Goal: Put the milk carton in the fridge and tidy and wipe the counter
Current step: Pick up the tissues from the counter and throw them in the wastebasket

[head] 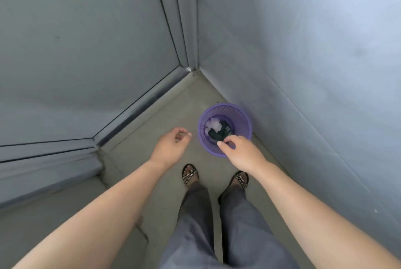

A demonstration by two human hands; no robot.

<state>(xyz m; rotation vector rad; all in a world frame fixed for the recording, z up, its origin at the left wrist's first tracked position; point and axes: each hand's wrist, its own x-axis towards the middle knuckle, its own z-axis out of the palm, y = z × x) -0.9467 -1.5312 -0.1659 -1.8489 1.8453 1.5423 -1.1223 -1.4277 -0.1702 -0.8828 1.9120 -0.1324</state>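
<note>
Your right hand (243,153) pinched, contents unclear, over purple bin (244,116) at frame centre; left hand (171,147) loosely curled, empty. Scraps (213,124) inside look light, crumpled; pinch edges.

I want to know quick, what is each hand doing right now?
Left hand: fingers loosely curled, holding nothing.
Right hand: over the purple bin, fingertips pinched; cannot tell if anything is in them.

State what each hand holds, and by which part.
Left hand: nothing, fingers loosely curled. Right hand, above the purple bin: fingers pinched together; cannot tell if anything is held.
</note>
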